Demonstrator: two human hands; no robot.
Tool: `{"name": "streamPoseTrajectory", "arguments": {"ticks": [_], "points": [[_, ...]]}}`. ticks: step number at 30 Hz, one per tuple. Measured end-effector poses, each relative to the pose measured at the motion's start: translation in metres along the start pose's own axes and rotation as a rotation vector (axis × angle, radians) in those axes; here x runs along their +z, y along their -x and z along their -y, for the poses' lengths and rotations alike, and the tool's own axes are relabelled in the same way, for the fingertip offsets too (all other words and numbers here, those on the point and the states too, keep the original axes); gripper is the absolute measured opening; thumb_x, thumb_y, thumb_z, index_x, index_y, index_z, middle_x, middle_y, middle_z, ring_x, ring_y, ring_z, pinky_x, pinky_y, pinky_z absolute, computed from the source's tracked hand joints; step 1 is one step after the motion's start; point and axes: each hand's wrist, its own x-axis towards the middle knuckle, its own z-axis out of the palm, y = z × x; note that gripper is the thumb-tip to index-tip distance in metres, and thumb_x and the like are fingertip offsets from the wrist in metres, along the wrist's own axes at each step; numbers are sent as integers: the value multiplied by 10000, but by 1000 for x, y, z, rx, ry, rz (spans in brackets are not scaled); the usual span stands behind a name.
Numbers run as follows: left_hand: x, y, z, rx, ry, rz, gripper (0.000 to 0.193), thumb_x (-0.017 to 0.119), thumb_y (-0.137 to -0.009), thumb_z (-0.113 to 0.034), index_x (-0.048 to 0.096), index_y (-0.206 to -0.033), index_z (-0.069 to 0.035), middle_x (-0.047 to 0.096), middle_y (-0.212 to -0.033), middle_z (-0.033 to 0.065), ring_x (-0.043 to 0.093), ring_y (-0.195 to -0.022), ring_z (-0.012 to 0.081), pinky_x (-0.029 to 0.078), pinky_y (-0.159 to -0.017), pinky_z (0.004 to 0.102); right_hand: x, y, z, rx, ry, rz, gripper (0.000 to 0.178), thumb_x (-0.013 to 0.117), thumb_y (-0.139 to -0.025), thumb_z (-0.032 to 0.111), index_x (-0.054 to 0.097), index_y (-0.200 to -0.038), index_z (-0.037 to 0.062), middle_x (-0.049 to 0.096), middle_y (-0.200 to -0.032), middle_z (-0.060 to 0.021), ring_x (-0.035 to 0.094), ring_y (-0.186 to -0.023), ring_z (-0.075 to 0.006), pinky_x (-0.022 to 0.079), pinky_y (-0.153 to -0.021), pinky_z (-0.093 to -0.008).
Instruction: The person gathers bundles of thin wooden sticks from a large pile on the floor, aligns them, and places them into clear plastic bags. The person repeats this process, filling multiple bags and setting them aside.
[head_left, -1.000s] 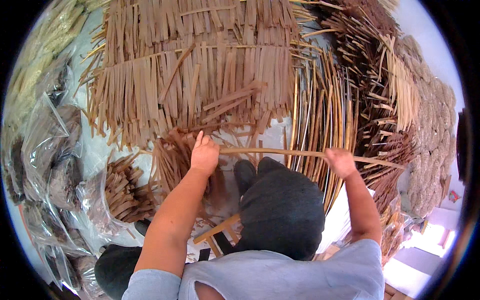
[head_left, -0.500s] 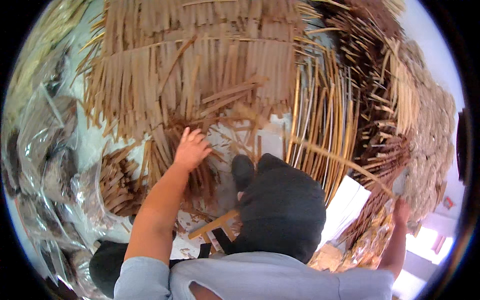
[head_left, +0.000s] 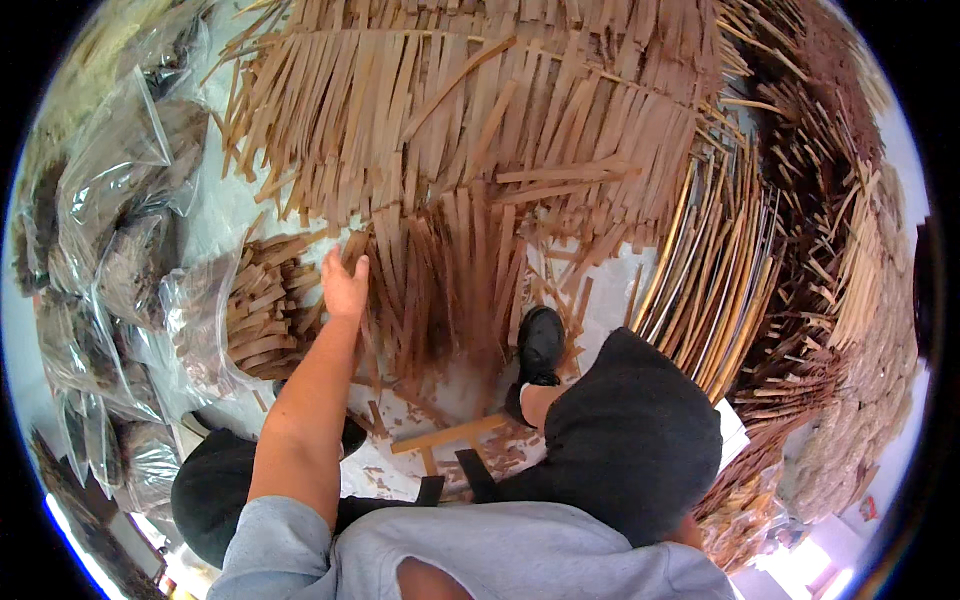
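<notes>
My left hand (head_left: pixel 345 288) is open, fingers extended and thumb apart, at the left edge of a fanned heap of flat brown strips (head_left: pixel 440 280). It appears to touch the outermost strips; its grip is on nothing. Only a bit of skin of my right arm (head_left: pixel 688 532) shows beside my right thigh, and the right hand itself is hidden. Beyond the heap, a wide layer of similar strips (head_left: pixel 340 120) lies side by side, with a thin rod (head_left: pixel 430 33) across it. A few loose strips (head_left: pixel 560 174) rest crosswise on its near edge.
Clear plastic bags (head_left: pixel 120 200) with brown contents line the left. A smaller strip pile (head_left: pixel 265 310) lies by my left forearm. Long thin canes (head_left: pixel 710 270) and dark stacked sticks (head_left: pixel 810 240) fill the right. A wooden frame piece (head_left: pixel 450 434) and scraps are between my legs.
My view has shifted, and my left hand has moved from on top of the strip heap to its left edge. My right hand, earlier holding a long thin stick at far right, has dropped from sight.
</notes>
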Motion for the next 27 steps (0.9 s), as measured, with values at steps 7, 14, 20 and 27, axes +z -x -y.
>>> {"name": "streamPoseTrajectory", "arguments": {"ticks": [7,14,20,27], "points": [[13,-1,17,-204,107,303,905,670,-801,-503,302,-1401,66,444,-1345,276,468,-1236,361,381,-1034,394,-11,-90,203,-258,-22,304,727,551,-876,540,432,-1348,0,500,-1315,-233,525,-1192,-309,422,-987,-388],[23,43,-3,-669,829,380,800,741,-789,-374,363,-1355,45,556,-1249,186,530,-1158,285,427,-967,374,100,-113,364,-130,356,658,1144,651,-717,695,197,-1446,-61,324,-1457,-250,324,-1360,-336,276,-1114,-417],[0,52,-15,-736,1102,608,850,656,-842,-477,275,-1432,2,448,-1374,169,426,-1265,296,365,-1021,447,252,-54,373,-661,10,281,1124,751,-675,576,216,-1425,-68,412,-1385,-265,419,-1287,-378,347,-1069,-413],[-5,63,-6,-531,879,513,874,573,-848,-589,307,-1433,3,367,-1431,225,394,-1306,343,311,-1077,404,250,-57,377,-604,12,190,1016,725,-725,535,224,-1459,42,485,-1327,-264,497,-1211,-391,405,-1008,-414]]}}
